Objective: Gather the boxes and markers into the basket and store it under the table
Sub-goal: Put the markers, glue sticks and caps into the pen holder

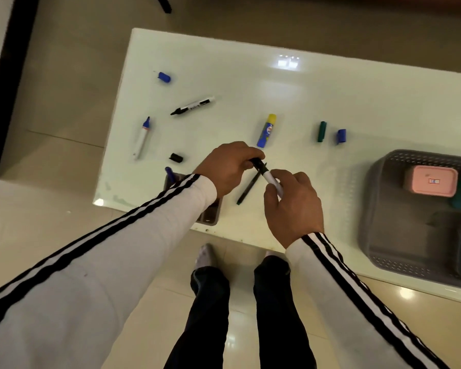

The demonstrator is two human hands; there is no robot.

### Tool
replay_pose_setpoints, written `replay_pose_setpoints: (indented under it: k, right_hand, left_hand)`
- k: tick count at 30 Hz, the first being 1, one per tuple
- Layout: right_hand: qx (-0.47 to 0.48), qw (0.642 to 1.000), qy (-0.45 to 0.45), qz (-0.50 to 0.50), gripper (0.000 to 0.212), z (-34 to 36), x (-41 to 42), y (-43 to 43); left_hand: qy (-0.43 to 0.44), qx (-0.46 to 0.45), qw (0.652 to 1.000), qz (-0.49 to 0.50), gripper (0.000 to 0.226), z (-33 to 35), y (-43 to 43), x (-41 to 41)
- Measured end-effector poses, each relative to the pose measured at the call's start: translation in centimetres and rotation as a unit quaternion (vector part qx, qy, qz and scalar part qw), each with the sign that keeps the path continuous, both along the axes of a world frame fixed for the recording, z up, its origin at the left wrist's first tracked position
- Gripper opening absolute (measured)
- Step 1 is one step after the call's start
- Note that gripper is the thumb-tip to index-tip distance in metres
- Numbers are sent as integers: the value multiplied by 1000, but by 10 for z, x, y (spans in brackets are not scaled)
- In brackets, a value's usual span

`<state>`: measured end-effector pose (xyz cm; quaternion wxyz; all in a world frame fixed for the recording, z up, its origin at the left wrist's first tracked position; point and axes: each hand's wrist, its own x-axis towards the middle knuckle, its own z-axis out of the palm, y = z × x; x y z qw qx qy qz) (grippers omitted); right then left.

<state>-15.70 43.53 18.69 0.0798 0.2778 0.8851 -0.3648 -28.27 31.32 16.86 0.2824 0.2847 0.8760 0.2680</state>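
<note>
Both hands meet over the white table on one black-and-white marker. My right hand grips its white barrel, and my left hand pinches its black cap end. A thin dark pen lies on the table under them. Uncapped markers lie to the left: a black one and a blue one. Loose caps are scattered: blue, black, green, blue. The grey basket at the right holds a pink box and darker boxes.
A blue-and-yellow glue stick lies beyond my hands. A small grey holder with a blue marker in it sits at the near table edge, partly hidden by my left sleeve. My legs stand on the tiled floor below.
</note>
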Motion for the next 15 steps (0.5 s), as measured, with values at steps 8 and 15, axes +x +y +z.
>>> replay_pose_setpoints:
  k: [8, 15]
  right_hand:
    - [-8, 998, 62, 27, 21, 16, -27, -68]
    - [20, 991, 59, 117, 22, 23, -47, -110]
  left_hand:
    - [55, 11, 998, 20, 37, 26, -76, 0]
    - [32, -29, 999, 20, 59, 44, -138, -13]
